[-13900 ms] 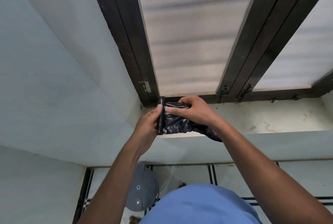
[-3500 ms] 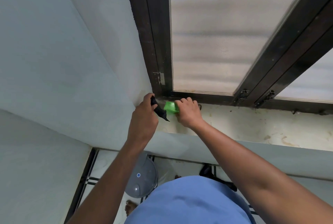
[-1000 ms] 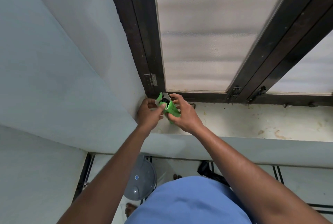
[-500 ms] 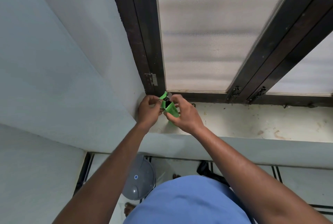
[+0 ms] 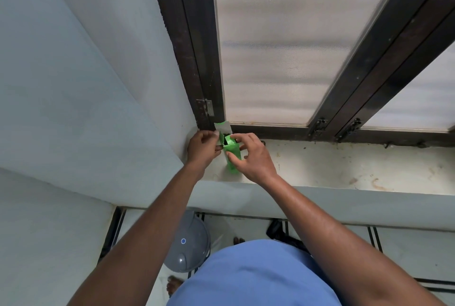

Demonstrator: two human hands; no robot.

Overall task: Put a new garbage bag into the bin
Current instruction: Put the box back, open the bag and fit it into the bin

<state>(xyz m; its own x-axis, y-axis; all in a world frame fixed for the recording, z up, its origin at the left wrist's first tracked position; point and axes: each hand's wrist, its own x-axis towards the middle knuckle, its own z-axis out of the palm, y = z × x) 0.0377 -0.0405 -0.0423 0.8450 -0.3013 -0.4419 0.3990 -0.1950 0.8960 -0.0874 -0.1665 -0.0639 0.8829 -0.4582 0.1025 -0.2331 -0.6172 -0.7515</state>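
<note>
Here, both hands work at the left end of a stained windowsill [image 5: 344, 168], directly below the corner of a dark window frame [image 5: 197, 59]. Between them stands a small green carton [image 5: 232, 155], resting on the sill with its long axis roughly upright and its open end facing up toward the frame. A top flap [image 5: 222, 127], grey on its inner face, is folded back and points up and slightly left. A dark interior shows at the mouth of the carton; its contents cannot be identified.

The left hand [image 5: 203, 144] is curled closed, its fingertips pinching the carton's upper left edge just below the flap. The right hand [image 5: 251, 155] is partly open: the thumb presses the carton's lower right side, the index finger reaches over the top edge, and the remaining fingers are loosely spread beside it.

The bin [image 5: 189, 244], grey with a domed lid, stands on the floor below the sill, near the person's left forearm and well apart from the carton. A crumpled black object [image 5: 275, 228], possibly a bag, lies on the floor beneath the sill, partly hidden by the right forearm and a blue shirt [image 5: 253, 278].
</note>
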